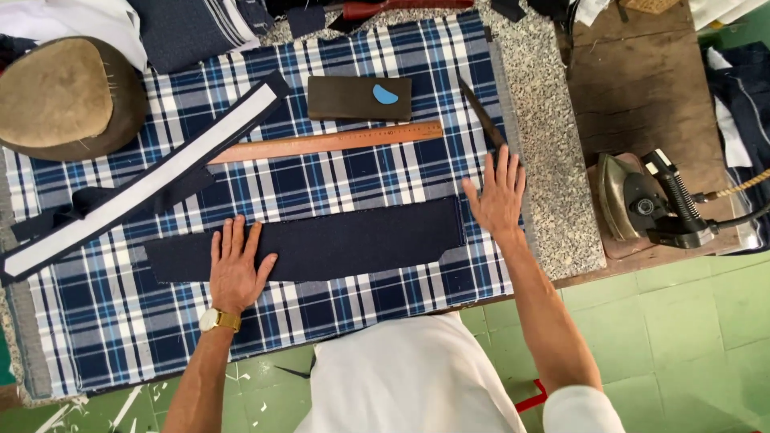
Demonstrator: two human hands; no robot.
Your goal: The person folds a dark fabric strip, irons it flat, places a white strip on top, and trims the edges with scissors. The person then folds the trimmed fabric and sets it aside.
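A long dark navy fabric strip (345,244) lies flat on the blue-and-white plaid cloth (361,180) that covers the table. My left hand (235,269) rests palm down on the left part of this strip, fingers spread, a gold watch on the wrist. My right hand (499,192) lies flat with fingers apart just past the strip's right end, touching the plaid cloth. Neither hand holds anything.
A wooden ruler (329,143) lies beyond the strip, with a dark block (345,98) carrying blue chalk (386,95) behind it. A white-faced navy band (144,188) runs diagonally at left. A padded pressing ham (60,96) sits far left, scissors (484,116) at right, an iron (642,200) on a wooden board.
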